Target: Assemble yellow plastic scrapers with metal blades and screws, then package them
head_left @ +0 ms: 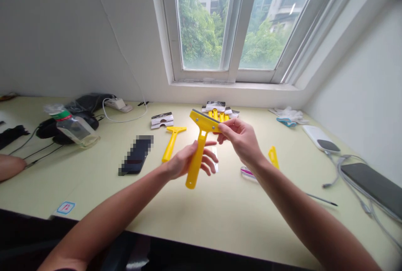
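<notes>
A yellow scraper (195,164) with a T-shaped head and a dark strip along its top edge is held up over the table, tilted. My right hand (240,137) is closed, pinching the right end of its head between thumb and fingers. Behind the handle, my left hand (180,161) is open, fingers spread out past it and thumb near its left edge; whether the palm bears on the handle is hidden. A second yellow scraper (171,145) lies on the table to the left. Part of a flat pale piece (215,153) shows behind my left fingers.
On the pale table (201,220) lie a phone (138,153), a white-and-black package (162,120) and several yellow handles (220,115) at the back. Rightward are a yellow piece (273,157), a screwdriver (322,199), cables and a power bank (320,138). A bottle (77,128) lies left.
</notes>
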### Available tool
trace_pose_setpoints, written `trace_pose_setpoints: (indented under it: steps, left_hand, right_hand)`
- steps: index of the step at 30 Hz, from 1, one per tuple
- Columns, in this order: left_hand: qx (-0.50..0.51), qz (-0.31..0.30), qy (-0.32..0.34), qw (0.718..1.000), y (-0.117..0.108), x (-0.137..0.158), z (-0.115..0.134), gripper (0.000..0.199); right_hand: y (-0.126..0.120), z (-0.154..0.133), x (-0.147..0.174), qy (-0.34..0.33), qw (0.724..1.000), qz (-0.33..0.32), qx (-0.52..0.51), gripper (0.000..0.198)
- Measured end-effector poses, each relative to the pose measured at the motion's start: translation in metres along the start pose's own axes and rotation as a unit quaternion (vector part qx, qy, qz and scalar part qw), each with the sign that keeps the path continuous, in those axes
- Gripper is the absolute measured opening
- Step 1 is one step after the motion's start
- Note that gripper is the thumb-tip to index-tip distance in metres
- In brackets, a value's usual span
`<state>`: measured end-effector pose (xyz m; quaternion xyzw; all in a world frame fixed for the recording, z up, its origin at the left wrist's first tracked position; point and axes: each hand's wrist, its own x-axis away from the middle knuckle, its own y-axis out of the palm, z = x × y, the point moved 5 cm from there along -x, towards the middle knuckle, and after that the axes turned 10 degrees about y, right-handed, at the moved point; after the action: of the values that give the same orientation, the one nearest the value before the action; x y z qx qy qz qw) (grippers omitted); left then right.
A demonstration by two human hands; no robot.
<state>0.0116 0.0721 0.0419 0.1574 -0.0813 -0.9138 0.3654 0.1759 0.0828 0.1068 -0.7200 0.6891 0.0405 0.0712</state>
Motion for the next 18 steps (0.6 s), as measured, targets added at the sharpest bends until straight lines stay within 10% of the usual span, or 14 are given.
trace_pose_setpoints:
  steps: [5, 12, 18]
  left_hand:
    - [-0.041, 0.070, 0.025, 0.996, -0.006, 0.013, 0.003, 0.034]
    - [-0.158, 0.173, 0.051, 0.971, -0.047, 0.027, 0.007, 0.036]
    - [-0.438, 0.074, 0.000, 0.896, -0.033, 0.029, 0.001, 0.031]
  right_hand:
    - [-0.030, 0.017, 0.009, -0.014, 0.966, 0.032, 0.257, 0.032]
    - [0.008, 0.078, 0.060, -0.143, 0.764, -0.190, 0.600, 0.028]
    - [-0.003, 0.079, 0.042, -0.112, 0.740, -0.121, 0.652, 0.040]
